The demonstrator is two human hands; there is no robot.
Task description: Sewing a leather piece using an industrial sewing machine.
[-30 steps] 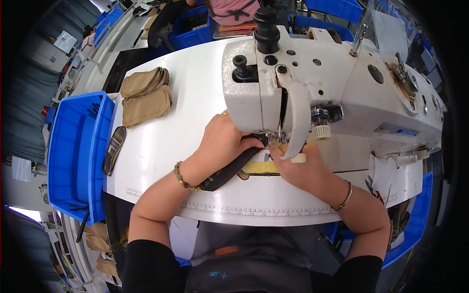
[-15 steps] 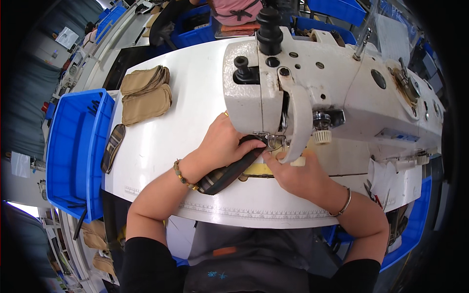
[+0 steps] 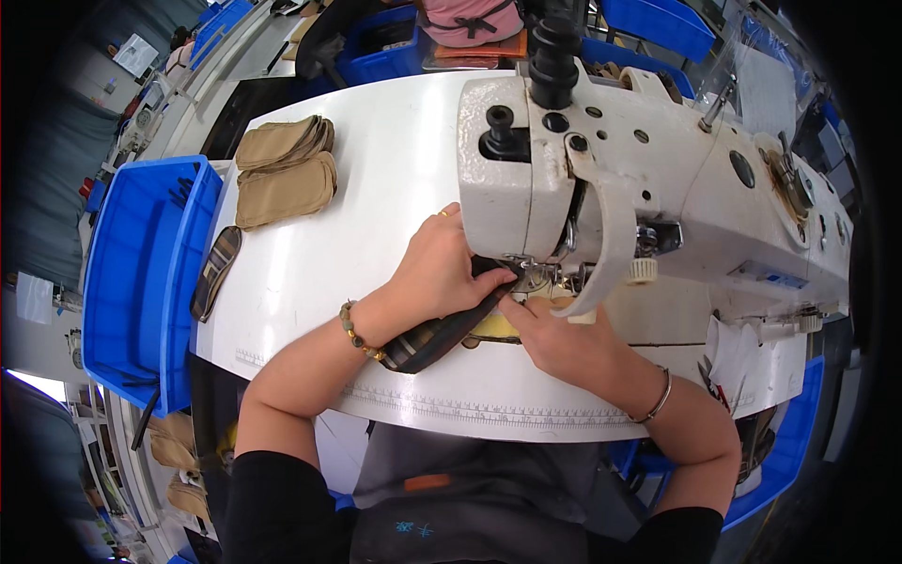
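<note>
A dark plaid fabric piece point(image 3: 427, 340) with a black edge strip lies slantwise on the sewing table, its far end at the presser foot point(image 3: 537, 276) of a white sewing machine point(image 3: 592, 169). My left hand point(image 3: 434, 273) is closed on this piece, thumb pressed on top near the foot; its other fingers are partly hidden behind the machine head. From the other side my right hand point(image 3: 568, 340) pinches the piece's edge with its fingertips just in front of the foot. The machine's curved guard partly covers those fingers.
Two stacks of tan fabric pieces point(image 3: 287, 188) lie at the table's far left, with another plaid piece point(image 3: 216, 273) by the left edge. A blue bin point(image 3: 141, 282) stands beside it. Scissors point(image 3: 714, 383) rest at the right. Another person point(image 3: 470, 21) sits beyond the table.
The view has shifted, so the machine appears farther right. Both hands stay at the fabric, the right fingertips now slightly farther from the presser foot, toward me.
</note>
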